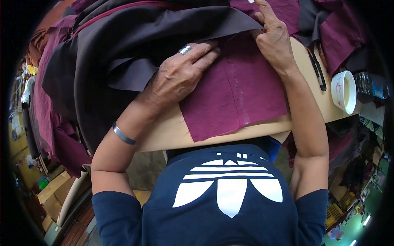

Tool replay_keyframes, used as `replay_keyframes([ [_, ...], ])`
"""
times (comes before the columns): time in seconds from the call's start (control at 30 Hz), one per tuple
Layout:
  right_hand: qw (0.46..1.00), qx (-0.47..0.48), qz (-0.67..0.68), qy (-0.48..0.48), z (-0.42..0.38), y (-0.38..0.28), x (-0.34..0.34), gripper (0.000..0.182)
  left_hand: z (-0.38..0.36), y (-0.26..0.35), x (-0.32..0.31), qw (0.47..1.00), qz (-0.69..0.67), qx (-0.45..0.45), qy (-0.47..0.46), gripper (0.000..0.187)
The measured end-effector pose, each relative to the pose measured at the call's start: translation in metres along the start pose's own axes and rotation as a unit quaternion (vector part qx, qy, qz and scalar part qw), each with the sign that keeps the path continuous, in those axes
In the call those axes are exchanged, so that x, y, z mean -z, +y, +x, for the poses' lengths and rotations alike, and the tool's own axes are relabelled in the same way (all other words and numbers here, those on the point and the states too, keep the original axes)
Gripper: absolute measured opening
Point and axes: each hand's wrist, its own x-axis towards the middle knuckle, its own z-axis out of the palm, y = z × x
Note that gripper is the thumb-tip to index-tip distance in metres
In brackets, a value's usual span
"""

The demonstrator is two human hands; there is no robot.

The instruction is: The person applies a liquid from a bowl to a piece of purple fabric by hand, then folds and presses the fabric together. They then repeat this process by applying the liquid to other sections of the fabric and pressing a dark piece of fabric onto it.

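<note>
My left hand, with a ring on one finger and a metal bracelet on the forearm, lies over a maroon cloth piece. Its fingers are stretched out, tips at the edge of a dark fabric; the thumb is hidden. On the other side, my right hand holds the pointed end of that dark fabric near its thumb, the index finger extended upward. A stitched seam with whitish marks and loose threads runs down the maroon cloth. Its lower edge rests close to the table's near edge.
The pale table lies under the cloth. At right are a black pen, a white bowl and a clear plastic bottle. Maroon and dark fabric heaps cover the back. A cardboard box stands low at left.
</note>
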Motion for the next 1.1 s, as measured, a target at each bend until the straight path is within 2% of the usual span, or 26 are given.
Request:
replay_keyframes([
  [0.03, 1.000, 0.025, -0.008, 0.002, 0.001, 0.011, -0.001, 0.063, 0.000, 0.000, 0.001, 1.000, 0.002, -0.002, -0.012, 0.037],
  [0.1, 1.000, 0.014, -0.009, -0.016, 0.001, 0.015, 0.000, 0.062, 0.000, -0.001, 0.003, 0.999, 0.025, -0.040, -0.012, 0.037],
  [0.13, 0.999, -0.022, -0.004, -0.037, 0.000, 0.007, 0.005, 0.062, 0.001, -0.002, 0.004, 0.997, 0.036, -0.060, -0.011, 0.037],
  [0.2, 0.998, -0.003, -0.057, -0.009, -0.005, -0.001, 0.009, 0.057, 0.001, -0.001, 0.006, 0.998, 0.031, -0.050, -0.019, 0.036],
  [0.27, 0.975, 0.108, -0.172, 0.085, -0.014, -0.001, 0.007, 0.047, 0.004, -0.001, 0.009, 0.999, 0.014, -0.028, -0.027, 0.035],
  [0.37, 0.956, 0.258, -0.108, 0.086, -0.036, -0.013, 0.000, 0.033, 0.014, 0.001, 0.015, 0.999, -0.016, 0.018, -0.024, 0.032],
  [0.47, 0.947, 0.275, -0.160, -0.047, -0.062, -0.028, -0.012, 0.028, 0.033, -0.006, 0.019, 0.999, -0.002, 0.049, 0.012, 0.031],
  [0.5, 0.939, 0.285, -0.178, -0.068, -0.064, -0.024, -0.015, 0.029, 0.039, -0.011, 0.021, 0.998, 0.020, 0.050, 0.036, 0.026],
  [0.57, 0.937, 0.279, -0.196, -0.078, -0.064, -0.024, -0.015, 0.029, 0.053, -0.029, 0.024, 0.982, 0.144, -0.014, 0.123, 0.024],
  [0.6, 0.934, 0.285, -0.200, -0.080, -0.064, -0.024, -0.015, 0.029, 0.060, -0.032, 0.028, 0.978, 0.147, 0.003, 0.151, 0.017],
  [0.63, 0.931, 0.290, -0.204, -0.082, -0.064, -0.024, -0.014, 0.028, 0.067, -0.034, 0.040, 0.981, 0.161, 0.041, 0.096, 0.022],
  [0.7, 0.930, 0.295, -0.203, -0.083, -0.064, -0.024, -0.013, 0.028, 0.074, -0.049, 0.038, 0.978, 0.174, 0.072, 0.087, 0.032],
  [0.73, 0.931, 0.296, -0.196, -0.082, -0.064, -0.024, -0.013, 0.027, 0.077, -0.047, 0.037, 0.970, 0.200, 0.094, 0.096, 0.026],
  [0.83, 0.932, 0.299, -0.188, -0.077, -0.064, -0.023, -0.014, 0.028, 0.083, -0.077, 0.028, 0.989, 0.125, 0.058, 0.052, 0.020],
  [0.87, 0.932, 0.299, -0.188, -0.076, -0.065, -0.022, -0.014, 0.028, 0.087, -0.081, 0.027, 0.990, 0.106, 0.041, 0.089, 0.017],
  [0.97, 0.932, 0.293, -0.197, -0.088, -0.065, -0.024, -0.012, 0.028, 0.097, -0.085, 0.028, 0.990, 0.107, 0.022, 0.090, 0.015],
  [1.1, 0.935, 0.282, -0.190, -0.097, -0.065, -0.028, -0.010, 0.033, 0.100, -0.096, 0.012, 0.976, 0.185, 0.017, 0.110, 0.013],
])
